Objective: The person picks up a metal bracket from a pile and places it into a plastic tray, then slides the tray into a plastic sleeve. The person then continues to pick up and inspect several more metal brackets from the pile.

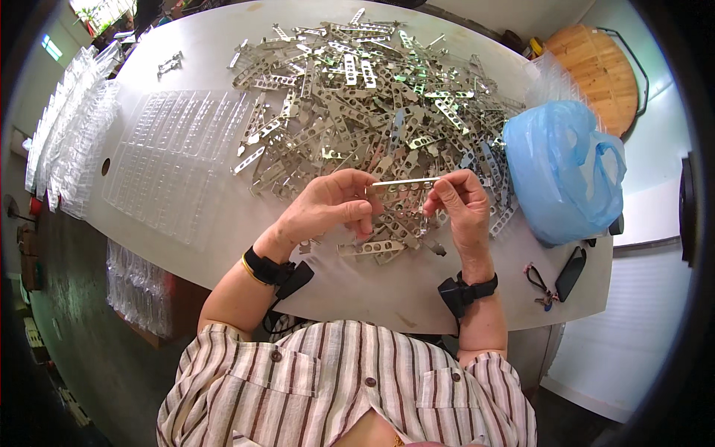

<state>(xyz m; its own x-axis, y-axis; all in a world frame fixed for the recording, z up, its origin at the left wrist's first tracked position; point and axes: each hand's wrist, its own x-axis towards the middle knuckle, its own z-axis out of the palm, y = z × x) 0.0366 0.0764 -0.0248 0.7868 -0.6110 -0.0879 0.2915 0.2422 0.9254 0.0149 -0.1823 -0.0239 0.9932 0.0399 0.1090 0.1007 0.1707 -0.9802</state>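
above the near edge of the white table, both hands are holding one thin metal strip level between them, well clear of the heap below. the left hand is pinching the strip's left end between thumb and forefinger, its other fingers curling loosely underneath; the right hand is pinching the right end the same way, fingertips pressed together on the metal. held by its two ends like this, the strip is showing its full length to the eye, which looks like a grip for checking it rather than for carrying it.

the pile of perforated metal strips is spreading from the table's middle up to the far edge, with a few loose pieces lying just under the hands. toward the left edge, clear plastic trays are lying flat, with more stacked trays leaning beyond that edge. a blue plastic bag is sitting at the right edge, and a dark case with keys is resting near the near-right corner.

open room is lying mostly along the near edge, between the wrists and the striped shirt, and in a narrow bare band between trays and pile.
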